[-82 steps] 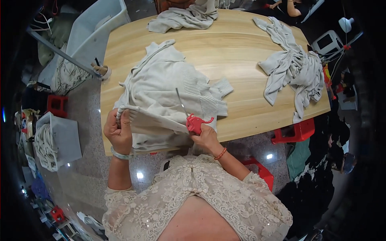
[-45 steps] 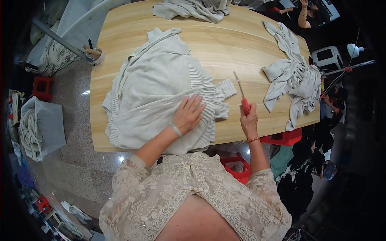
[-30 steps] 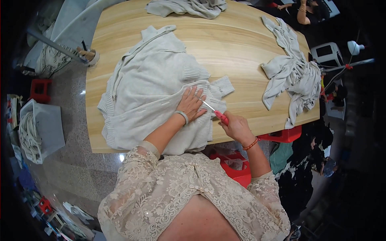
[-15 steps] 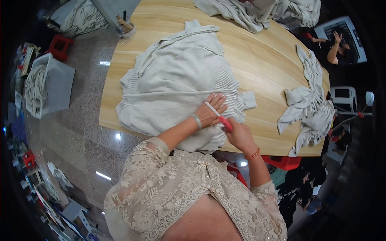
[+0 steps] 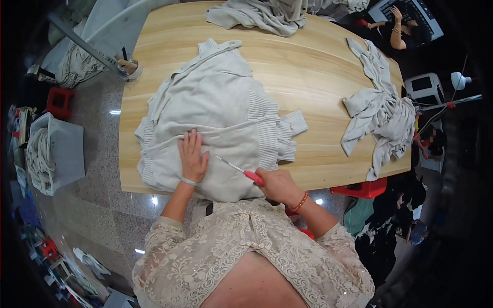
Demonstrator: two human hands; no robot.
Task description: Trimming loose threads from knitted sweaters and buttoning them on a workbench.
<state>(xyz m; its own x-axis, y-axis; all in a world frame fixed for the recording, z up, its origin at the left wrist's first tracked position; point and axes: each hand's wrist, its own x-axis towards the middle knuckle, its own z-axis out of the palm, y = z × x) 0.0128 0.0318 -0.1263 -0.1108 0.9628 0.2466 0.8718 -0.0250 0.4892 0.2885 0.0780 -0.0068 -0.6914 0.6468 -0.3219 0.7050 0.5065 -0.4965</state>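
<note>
A cream knitted sweater with ribbed edges lies spread on the wooden table, its near part reaching the table's front edge. My left hand rests flat on the knit, fingers stretched out and slightly apart. In my right hand is a thin metal-shafted tool with a red handle. The fingers wrap round the handle, and the shaft points left over the sweater toward my left hand. From this view I cannot tell whether its tip touches the fabric.
More cream garments lie at the table's far edge and right side. A clear cup of tools stands at the left edge. A bin of knitwear and red stools stand around. Another person is at far right.
My left hand has moved left across the sweater, away from the ribbed hem. My right hand has shifted left with the tool, whose shaft now shows apart from my left hand. The view has shifted.
</note>
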